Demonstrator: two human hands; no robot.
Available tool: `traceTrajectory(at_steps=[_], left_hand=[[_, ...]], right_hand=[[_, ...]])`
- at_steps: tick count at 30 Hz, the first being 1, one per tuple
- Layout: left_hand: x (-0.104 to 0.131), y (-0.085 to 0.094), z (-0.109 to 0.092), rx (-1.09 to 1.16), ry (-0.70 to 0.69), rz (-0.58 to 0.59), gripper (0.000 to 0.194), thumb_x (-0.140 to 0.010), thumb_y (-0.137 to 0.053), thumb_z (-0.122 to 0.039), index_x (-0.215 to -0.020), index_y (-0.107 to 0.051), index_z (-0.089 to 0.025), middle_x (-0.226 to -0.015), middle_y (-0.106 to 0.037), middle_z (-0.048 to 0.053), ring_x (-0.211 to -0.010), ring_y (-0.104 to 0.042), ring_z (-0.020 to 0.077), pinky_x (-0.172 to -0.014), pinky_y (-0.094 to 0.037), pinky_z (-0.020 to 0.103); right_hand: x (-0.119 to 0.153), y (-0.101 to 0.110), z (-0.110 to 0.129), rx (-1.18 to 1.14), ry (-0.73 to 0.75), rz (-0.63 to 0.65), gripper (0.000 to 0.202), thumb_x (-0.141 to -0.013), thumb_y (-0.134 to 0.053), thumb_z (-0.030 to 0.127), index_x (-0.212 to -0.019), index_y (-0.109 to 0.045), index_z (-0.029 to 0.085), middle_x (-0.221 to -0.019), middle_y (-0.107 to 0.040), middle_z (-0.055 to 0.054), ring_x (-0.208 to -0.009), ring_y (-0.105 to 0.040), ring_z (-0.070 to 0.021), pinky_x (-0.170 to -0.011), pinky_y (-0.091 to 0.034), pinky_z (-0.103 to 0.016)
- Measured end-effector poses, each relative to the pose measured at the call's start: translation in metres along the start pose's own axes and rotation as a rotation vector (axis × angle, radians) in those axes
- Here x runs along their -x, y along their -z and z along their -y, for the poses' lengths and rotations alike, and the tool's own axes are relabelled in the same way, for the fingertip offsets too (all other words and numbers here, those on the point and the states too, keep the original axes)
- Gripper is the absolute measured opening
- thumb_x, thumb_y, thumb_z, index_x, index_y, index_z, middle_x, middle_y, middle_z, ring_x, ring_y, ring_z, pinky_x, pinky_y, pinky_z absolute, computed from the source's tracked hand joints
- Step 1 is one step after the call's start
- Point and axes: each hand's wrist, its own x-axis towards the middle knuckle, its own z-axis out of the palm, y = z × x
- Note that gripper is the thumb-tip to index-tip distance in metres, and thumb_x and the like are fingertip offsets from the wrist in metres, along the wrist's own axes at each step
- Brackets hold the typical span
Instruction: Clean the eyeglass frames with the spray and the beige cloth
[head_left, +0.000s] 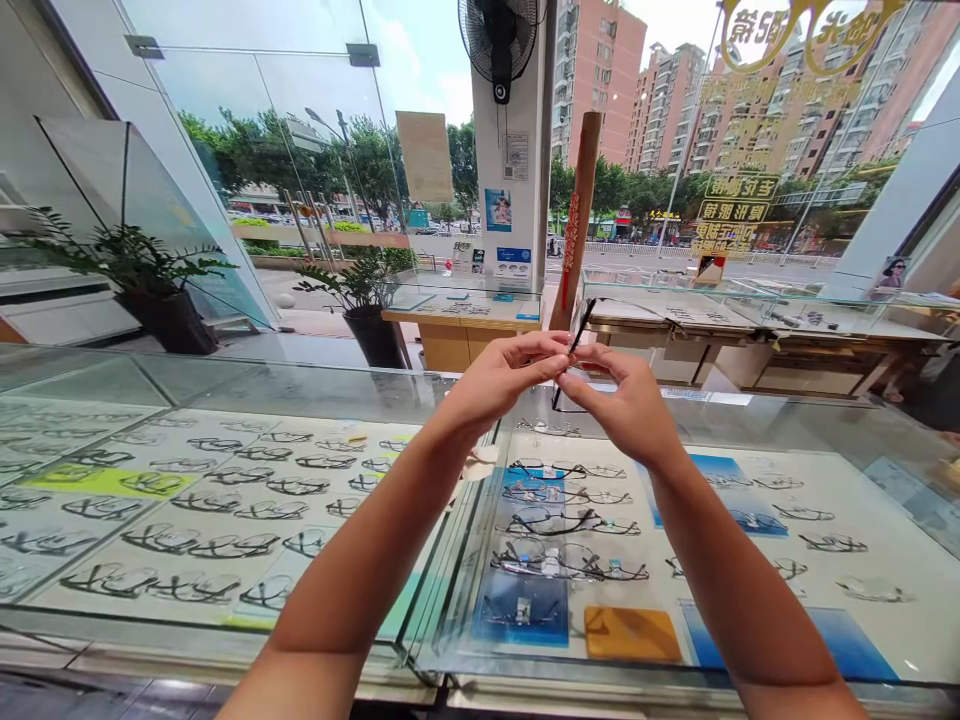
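Both hands are raised together over the glass counter, at the centre of the head view. A pair of dark-framed glasses (pixel 583 325) is between them, tilted, with one dark end rising above the fingers and another part below. My left hand (pixel 517 368) pinches the glasses from the left with thumb and fingers. From the right, my right hand (pixel 619 395) grips them with thumb and fingertips. The fingers of both hands nearly meet and hide the middle of the frame.
Glass display counters (pixel 360 385) holding rows of glasses run across the front. An orange-brown case (pixel 632 634) lies inside the right one. Beyond stand potted plants (pixel 367 290), a wooden post (pixel 581 210), more display cases (pixel 480 322) and a wall fan (pixel 500 45).
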Motion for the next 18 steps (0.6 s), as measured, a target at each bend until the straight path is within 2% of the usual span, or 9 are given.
traceTrajectory(at_steps=[2,5,8,10,11,13,14,16,18], left_hand=[[0.004,-0.001,-0.007,-0.086,-0.035,-0.058,0.021,-0.087,-0.085,-0.043,-0.095,-0.083,-0.023,-0.143,-0.069,0.01,-0.13,-0.064,0.0288,-0.112,-0.047,0.044],[0.016,-0.003,-0.025,-0.258,-0.165,-0.224,0.021,-0.091,-0.081,-0.04,-0.105,-0.082,-0.024,-0.141,-0.07,0.01,-0.133,-0.062,0.0286,-0.112,-0.046,0.041],[0.026,-0.003,-0.043,-0.358,-0.277,-0.359,0.015,-0.094,-0.078,-0.036,-0.104,-0.078,-0.025,-0.133,-0.071,0.008,-0.13,-0.061,0.0277,-0.111,-0.045,0.039],[0.029,0.001,-0.045,-0.385,-0.303,-0.437,0.012,-0.095,-0.075,-0.035,-0.102,-0.075,-0.025,-0.13,-0.071,0.008,-0.127,-0.061,0.0275,-0.11,-0.044,0.04],[0.029,0.005,-0.041,-0.398,-0.302,-0.487,0.012,-0.095,-0.073,-0.034,-0.102,-0.073,-0.025,-0.13,-0.07,0.008,-0.126,-0.061,0.0276,-0.11,-0.044,0.041],[0.029,0.018,-0.02,-0.451,-0.271,-0.613,0.013,-0.096,-0.069,-0.034,-0.105,-0.069,-0.025,-0.13,-0.068,0.008,-0.127,-0.059,0.0277,-0.114,-0.042,0.042],[0.03,0.027,-0.005,-0.494,-0.257,-0.699,0.017,-0.096,-0.068,-0.033,-0.112,-0.067,-0.025,-0.132,-0.066,0.008,-0.129,-0.057,0.0278,-0.116,-0.04,0.043],[0.035,0.046,0.033,-0.653,-0.201,-0.866,0.039,-0.092,-0.07,-0.028,-0.13,-0.058,-0.025,-0.143,-0.059,0.01,-0.139,-0.051,0.0285,-0.122,-0.036,0.044],[0.046,0.068,0.073,-0.836,-0.028,-0.964,0.056,-0.087,-0.074,-0.021,-0.138,-0.05,-0.022,-0.149,-0.053,0.015,-0.146,-0.046,0.0315,-0.127,-0.031,0.046]], right_hand=[[0.001,0.002,0.003,0.05,0.0,-0.035,0.021,-0.09,-0.076,0.035,-0.107,-0.079,0.023,-0.114,-0.082,-0.007,-0.106,-0.074,-0.0262,-0.102,-0.056,-0.049],[0.001,0.008,0.009,0.081,0.037,-0.053,0.015,-0.091,-0.072,0.03,-0.104,-0.08,0.025,-0.11,-0.082,-0.005,-0.104,-0.074,-0.0253,-0.102,-0.055,-0.047],[0.001,0.018,0.012,0.068,0.079,-0.066,0.013,-0.094,-0.07,0.03,-0.1,-0.081,0.026,-0.107,-0.081,-0.004,-0.103,-0.074,-0.0244,-0.1,-0.055,-0.045],[0.0,0.022,0.013,0.061,0.098,-0.089,0.013,-0.095,-0.069,0.032,-0.099,-0.08,0.026,-0.106,-0.08,-0.005,-0.104,-0.073,-0.0242,-0.099,-0.055,-0.044],[0.0,0.023,0.011,0.056,0.099,-0.101,0.014,-0.096,-0.068,0.033,-0.099,-0.08,0.026,-0.106,-0.08,-0.005,-0.104,-0.073,-0.0239,-0.1,-0.055,-0.044],[0.001,0.023,0.004,0.051,0.081,-0.096,0.017,-0.097,-0.067,0.036,-0.099,-0.08,0.024,-0.105,-0.081,-0.005,-0.103,-0.073,-0.0239,-0.1,-0.054,-0.044],[0.002,0.021,-0.002,0.043,0.074,-0.086,0.019,-0.098,-0.067,0.038,-0.097,-0.08,0.024,-0.104,-0.081,-0.005,-0.101,-0.073,-0.0238,-0.099,-0.054,-0.044],[0.009,0.015,-0.018,-0.001,0.038,-0.063,0.024,-0.098,-0.067,0.042,-0.094,-0.08,0.022,-0.101,-0.082,-0.006,-0.099,-0.073,-0.0235,-0.099,-0.054,-0.043],[0.019,0.009,-0.038,-0.097,-0.037,-0.044,0.028,-0.098,-0.067,0.047,-0.095,-0.081,0.022,-0.102,-0.082,-0.007,-0.101,-0.073,-0.024,-0.099,-0.054,-0.042]])
